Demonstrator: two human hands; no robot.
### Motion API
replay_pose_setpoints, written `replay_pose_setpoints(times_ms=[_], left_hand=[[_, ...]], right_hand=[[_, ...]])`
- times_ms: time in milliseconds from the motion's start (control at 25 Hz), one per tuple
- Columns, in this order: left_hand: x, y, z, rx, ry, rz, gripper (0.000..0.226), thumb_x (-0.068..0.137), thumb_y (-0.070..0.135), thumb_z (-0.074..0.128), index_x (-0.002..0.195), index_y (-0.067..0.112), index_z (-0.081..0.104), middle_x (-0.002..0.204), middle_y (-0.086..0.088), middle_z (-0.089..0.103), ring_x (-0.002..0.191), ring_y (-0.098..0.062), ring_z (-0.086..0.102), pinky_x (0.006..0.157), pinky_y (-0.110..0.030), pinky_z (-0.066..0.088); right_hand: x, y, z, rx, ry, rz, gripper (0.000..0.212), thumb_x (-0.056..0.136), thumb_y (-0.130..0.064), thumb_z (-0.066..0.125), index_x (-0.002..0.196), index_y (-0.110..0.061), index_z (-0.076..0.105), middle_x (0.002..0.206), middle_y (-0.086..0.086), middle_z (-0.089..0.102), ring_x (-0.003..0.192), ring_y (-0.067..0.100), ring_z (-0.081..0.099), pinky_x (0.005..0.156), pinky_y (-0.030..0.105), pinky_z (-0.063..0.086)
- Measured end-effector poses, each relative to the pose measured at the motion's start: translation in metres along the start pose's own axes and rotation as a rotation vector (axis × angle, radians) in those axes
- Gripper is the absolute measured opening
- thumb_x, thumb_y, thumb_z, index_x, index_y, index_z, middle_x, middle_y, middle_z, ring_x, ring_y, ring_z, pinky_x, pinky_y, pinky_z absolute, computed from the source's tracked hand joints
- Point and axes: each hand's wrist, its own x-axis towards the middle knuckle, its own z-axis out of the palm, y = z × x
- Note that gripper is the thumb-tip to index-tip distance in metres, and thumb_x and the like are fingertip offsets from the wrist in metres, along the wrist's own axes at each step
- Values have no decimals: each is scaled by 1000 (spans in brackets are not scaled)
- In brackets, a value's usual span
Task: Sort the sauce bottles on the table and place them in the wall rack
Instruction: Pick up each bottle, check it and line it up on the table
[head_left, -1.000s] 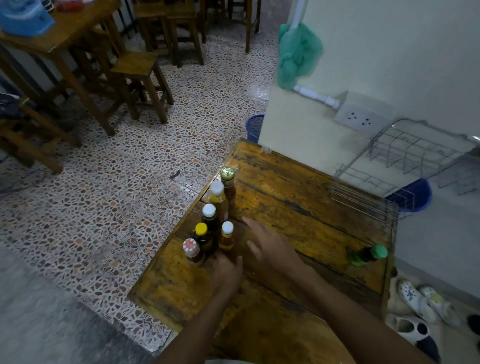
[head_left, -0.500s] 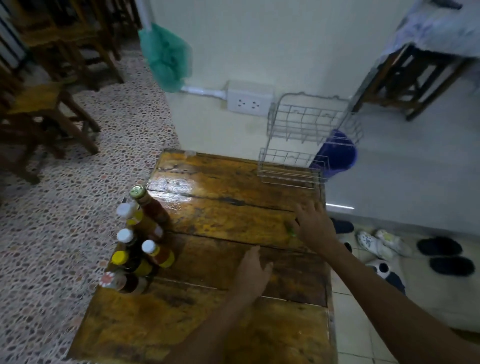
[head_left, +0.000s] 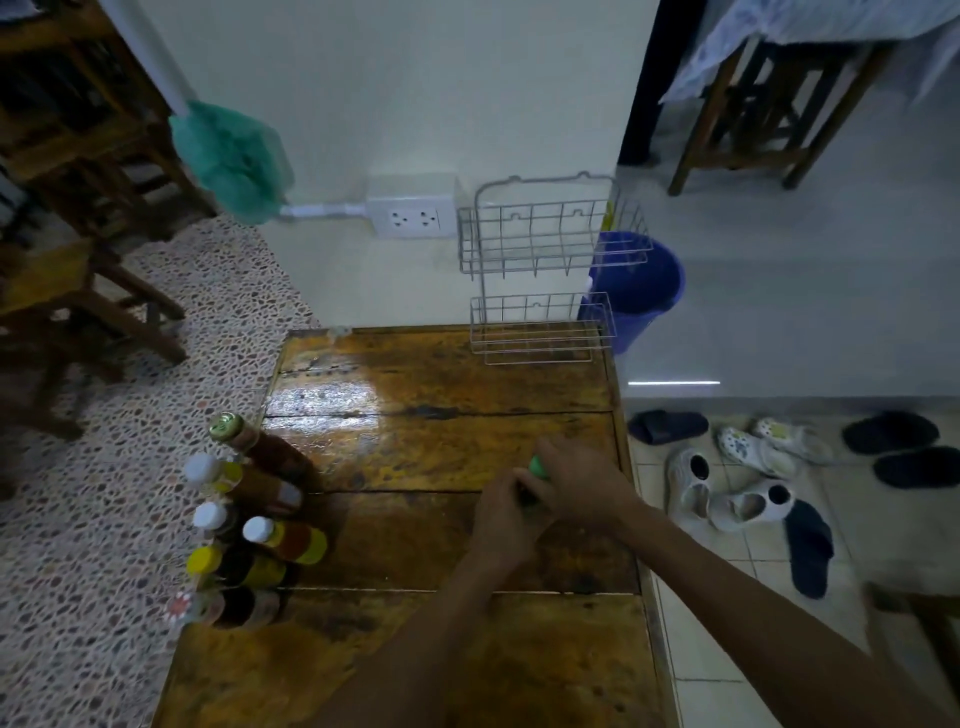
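Six bottles (head_left: 244, 525) stand clustered at your table's (head_left: 441, 452) left edge: gold-capped one (head_left: 260, 441) farthest, then white-capped (head_left: 244, 480), two more white caps (head_left: 210, 516) (head_left: 283, 538), a yellow cap (head_left: 234, 564), a patterned red-and-white cap (head_left: 218, 605) nearest; a green-capped bottle (head_left: 537, 467) sits near the right edge, mostly hidden between your hands, body unclear; the wire rack (head_left: 540, 270) hangs on the wall above the far edge, two tiers, both empty.

Head camera looks steeply down over the table (head_left: 415, 447) toward the wall.
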Motion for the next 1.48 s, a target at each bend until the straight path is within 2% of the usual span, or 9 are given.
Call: replay_pose_setpoints(times_ms=[120, 320, 480, 640, 840, 960, 1120, 1320, 1480], left_hand=[[-21, 6, -27, -139, -43, 29, 24, 87, 26, 79, 100, 36, 62, 93, 11, 70, 78, -8, 66, 61, -24, 50], [-56, -20, -63, -154, -126, 18, 34, 82, 29, 79, 112, 31, 64, 105, 9, 71, 90, -10, 70, 74, -34, 60], [-92, -39, -80, -164, -11, -8, 43, 83, 31, 76, 123, 31, 62, 102, 10, 72, 83, -5, 69, 63, -19, 50], [-125, -75, -88, -154, 40, -126, 48, 83, 36, 75, 128, 36, 60, 108, 14, 72, 87, 1, 68, 64, -16, 51], [-153, -113, -90, -138, 34, -251, 32, 76, 26, 70, 108, 30, 64, 85, 9, 67, 62, -1, 57, 57, -24, 43], [-156, -127, -96, -85, 32, -288, 43, 73, 33, 70, 115, 35, 64, 94, 10, 72, 74, -10, 64, 63, -33, 53], [-159, -135, -120, 185, 107, -281, 42, 79, 39, 72, 117, 41, 55, 107, 15, 72, 95, -10, 69, 69, -30, 54], [-164, -155, -155, -184, 34, -69, 31, 85, 27, 74, 110, 42, 63, 106, 15, 73, 93, -7, 70, 79, -39, 60], [-164, -169, -163, -238, -59, -66, 46, 78, 24, 78, 118, 41, 64, 113, 14, 72, 103, -8, 70, 87, -42, 61]], right_hand=[[-5, -18, -14, -67, 155, -235, 33, 102, -57, 35, 104, -26, 48, 90, -3, 61, 72, 12, 55, 58, 32, 54], [7, -41, -13, -266, 275, -621, 40, 106, -45, 38, 81, -21, 56, 70, -4, 56, 56, 13, 48, 40, 29, 40], [10, -86, 20, -147, 247, -569, 41, 105, -40, 37, 71, -21, 52, 53, -2, 49, 40, 16, 35, 36, 30, 32], [4, -121, 63, -98, 152, -492, 42, 106, -43, 30, 70, -25, 40, 52, 0, 50, 38, 21, 42, 37, 35, 37], [-12, -163, 97, -134, 1, -346, 51, 105, -45, 23, 81, -17, 59, 67, 8, 61, 55, 28, 57, 51, 34, 40], [-12, -182, 103, -78, -43, -250, 52, 103, -46, 25, 71, -18, 54, 64, 6, 59, 53, 24, 56, 54, 37, 52], [-8, -204, 113, -72, -51, -105, 46, 105, -45, 30, 72, -20, 51, 67, 1, 58, 56, 21, 58, 52, 34, 49], [-3, -213, 109, -265, 112, -603, 20, 101, -42, 52, 89, -26, 51, 75, -9, 54, 59, 8, 50, 40, 21, 39], [4, -226, 112, -234, 69, -544, 35, 105, -43, 34, 85, -24, 54, 69, -7, 54, 55, 11, 46, 45, 29, 43]])
